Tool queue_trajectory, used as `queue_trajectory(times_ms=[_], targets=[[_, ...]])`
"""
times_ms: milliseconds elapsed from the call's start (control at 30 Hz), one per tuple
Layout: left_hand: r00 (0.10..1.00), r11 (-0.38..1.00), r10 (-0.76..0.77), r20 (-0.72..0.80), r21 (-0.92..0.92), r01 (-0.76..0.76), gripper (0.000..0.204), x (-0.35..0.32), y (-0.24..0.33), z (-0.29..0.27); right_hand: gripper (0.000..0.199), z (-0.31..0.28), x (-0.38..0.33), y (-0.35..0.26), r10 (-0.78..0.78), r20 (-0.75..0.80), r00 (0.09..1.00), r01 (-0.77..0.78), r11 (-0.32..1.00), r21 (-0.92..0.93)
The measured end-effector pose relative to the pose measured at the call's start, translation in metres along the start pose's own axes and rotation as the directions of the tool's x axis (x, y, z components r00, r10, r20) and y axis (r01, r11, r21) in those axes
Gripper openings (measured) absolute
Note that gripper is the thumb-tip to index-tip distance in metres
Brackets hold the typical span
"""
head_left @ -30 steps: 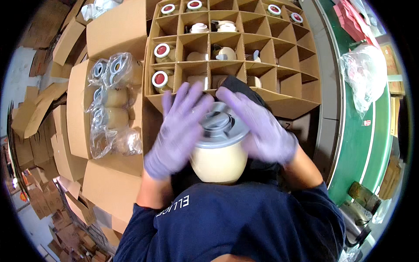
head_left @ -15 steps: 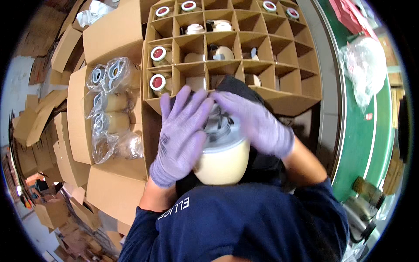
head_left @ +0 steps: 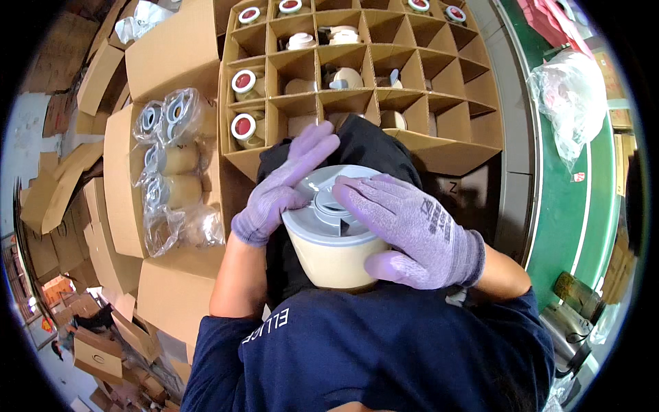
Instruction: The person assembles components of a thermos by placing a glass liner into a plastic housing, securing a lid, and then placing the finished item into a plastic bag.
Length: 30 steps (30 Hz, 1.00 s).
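A cream container (head_left: pixel 334 259) with a grey-blue lid (head_left: pixel 316 230) stands slightly tilted over my lap, close against my shirt. The lid has a round raised ring and a small dark opening. Both my hands wear lilac knit gloves. My left hand (head_left: pixel 288 182) is at the lid's left edge, fingers stretched out and pointing away from me, thumb side touching the rim. Flat across the lid's right part lie the stretched fingers of my right hand (head_left: pixel 415 226), its thumb against the container's side. The container's underside is hidden.
Ahead stands a divided carton (head_left: pixel 439 147) holding several red-topped jars and cream pieces. To the left, an open carton (head_left: pixel 123 185) contains plastic-wrapped cream containers (head_left: pixel 180 191). On the right runs a green surface (head_left: pixel 559 233) with a clear plastic bag (head_left: pixel 568 96) and a metal kettle-like vessel (head_left: pixel 566 336).
The lid's dark, blurred top now shows pale grey-blue with its ring. My left hand has turned to its side at the rim; my right hand has come nearer, over the lid and side.
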State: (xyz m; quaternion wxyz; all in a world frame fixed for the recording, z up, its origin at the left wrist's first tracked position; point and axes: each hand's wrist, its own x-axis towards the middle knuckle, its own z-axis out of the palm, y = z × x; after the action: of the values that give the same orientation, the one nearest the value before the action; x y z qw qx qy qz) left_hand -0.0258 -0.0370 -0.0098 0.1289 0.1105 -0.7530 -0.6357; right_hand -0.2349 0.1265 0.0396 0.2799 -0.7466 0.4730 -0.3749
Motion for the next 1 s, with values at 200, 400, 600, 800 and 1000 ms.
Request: queue_trajectory(times_ms=[200, 400, 600, 800, 1000], targets=[[0.969, 0.974, 0.089, -0.229, 0.222, -0.037, 0.071, -0.008, 0.028, 0.006, 0.047, -0.007, 0.021, 0.082, 0.141, -0.102, 0.985, -0.108, 0.955, 0.277], [0.989, 0.896, 0.041, -0.141, 0.444, 0.027, 0.076, -0.02, 0.042, 0.014, 0.055, 0.03, 0.009, 0.057, 0.302, 0.085, 0.95, -0.262, 0.613, 0.745], [0.999, 0.998, -0.021, 0.027, -0.059, 0.023, 0.09, 0.001, -0.012, -0.01, 0.064, 0.003, 0.011, -0.01, 0.091, 0.014, 0.996, -0.092, 0.995, 0.047], [0.971, 0.903, 0.167, -0.169, 0.421, -0.082, 0.071, -0.013, 0.031, 0.008, 0.054, 0.015, 0.022, 0.079, 0.295, 0.048, 0.954, -0.243, 0.671, 0.7], [0.989, 0.973, 0.145, -0.013, 0.184, -0.141, 0.068, -0.015, 0.009, -0.008, 0.058, 0.014, 0.007, 0.024, 0.171, 0.028, 0.985, -0.173, 0.977, 0.122]])
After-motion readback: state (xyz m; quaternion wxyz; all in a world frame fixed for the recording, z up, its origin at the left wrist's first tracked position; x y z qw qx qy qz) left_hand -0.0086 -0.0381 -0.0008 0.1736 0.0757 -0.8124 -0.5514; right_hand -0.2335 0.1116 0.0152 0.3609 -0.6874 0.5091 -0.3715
